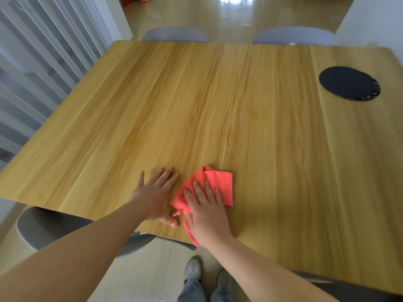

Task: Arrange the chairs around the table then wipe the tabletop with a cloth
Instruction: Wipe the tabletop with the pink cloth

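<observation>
With the cloth (209,184) pinned flat under the right hand (207,212) at the near edge of the surface (196,101), nearly all unwiped wood lies ahead. Right fingers (208,189) spread, pressing, not clamped. Left hand (152,197) flat just beside it, fingers apart. Dark mat (349,82) sits far right.

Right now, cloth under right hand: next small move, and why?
Probably sweep the right hand and red cloth forward and rightward: the cloth sits at the wooden tabletop's near edge, left hand flat beside it, most surface ahead.
</observation>
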The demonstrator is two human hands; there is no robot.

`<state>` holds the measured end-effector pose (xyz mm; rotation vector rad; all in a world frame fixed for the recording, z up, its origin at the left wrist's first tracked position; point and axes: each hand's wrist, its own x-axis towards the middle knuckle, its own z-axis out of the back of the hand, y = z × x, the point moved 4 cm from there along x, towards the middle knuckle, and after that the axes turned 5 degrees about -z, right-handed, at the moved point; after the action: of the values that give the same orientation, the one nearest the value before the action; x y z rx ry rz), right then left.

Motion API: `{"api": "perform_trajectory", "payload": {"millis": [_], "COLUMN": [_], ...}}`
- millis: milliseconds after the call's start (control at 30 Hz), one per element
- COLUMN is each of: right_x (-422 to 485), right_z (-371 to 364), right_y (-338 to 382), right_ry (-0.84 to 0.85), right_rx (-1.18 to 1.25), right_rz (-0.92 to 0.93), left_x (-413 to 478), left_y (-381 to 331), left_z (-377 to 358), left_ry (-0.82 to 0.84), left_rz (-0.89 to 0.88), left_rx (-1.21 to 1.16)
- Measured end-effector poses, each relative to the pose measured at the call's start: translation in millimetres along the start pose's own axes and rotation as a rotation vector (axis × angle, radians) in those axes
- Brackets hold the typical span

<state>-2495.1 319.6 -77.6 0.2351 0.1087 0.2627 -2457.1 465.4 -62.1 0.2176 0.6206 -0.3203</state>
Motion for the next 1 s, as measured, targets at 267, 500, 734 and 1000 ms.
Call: {"api": "perform_trajectory", "payload": {"millis": [267, 500, 734, 1000], "right_x": [31.7, 27.0, 26.1, 50.2], "right_z": [31.4, 9.5, 6.9, -8.7], "right_y": [-112.9, -0.5, -17.7, 81.6], "right_ry": [0.061, -0.012, 0.016, -0.023], "right_rx": [0.007, 0.038, 0.015, 0.087], "right_rz": [-0.333, -0.326, -0.361, -0.605], "left_x": [-2.0, 2.7, -3.8, -13.8], "left_y": [4.0, 27.3, 67.8, 141.2], "left_z": [-2.1, 4.1, -2.0, -21.6], "left_ry": [-0.014, -0.029, -0.190, -0.259], "left_rz": [-0.042, -0.231, -0.366, -0.175], "left_rx": [-0.022, -0.027, -0.159, -0.240]}}
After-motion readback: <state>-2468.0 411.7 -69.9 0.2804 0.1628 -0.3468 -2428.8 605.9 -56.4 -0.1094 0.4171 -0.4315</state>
